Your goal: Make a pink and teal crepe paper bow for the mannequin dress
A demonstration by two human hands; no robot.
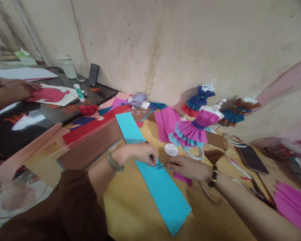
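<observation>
A long bright blue paper strip (163,194) lies diagonally across the wooden table. Over its middle, my left hand (143,154) is closed with the fingers curled down; what they pinch, if anything, is hidden. From the right, my right hand (184,167) reaches to the strip's edge, its fingers closed round a small thin tool with pointed tips (161,166), too blurred to name. Just beyond my right hand lies a white ribbon spool (171,149). A pleated magenta paper piece (183,178) is partly under that hand.
Small dress forms in paper dresses, one magenta and blue (195,125), stand by the wall. Scissors (261,192) and a phone (252,158) lie at the right. Brown paper (90,145) is at the left. Another person's hand (17,92) rests on red paper (50,95).
</observation>
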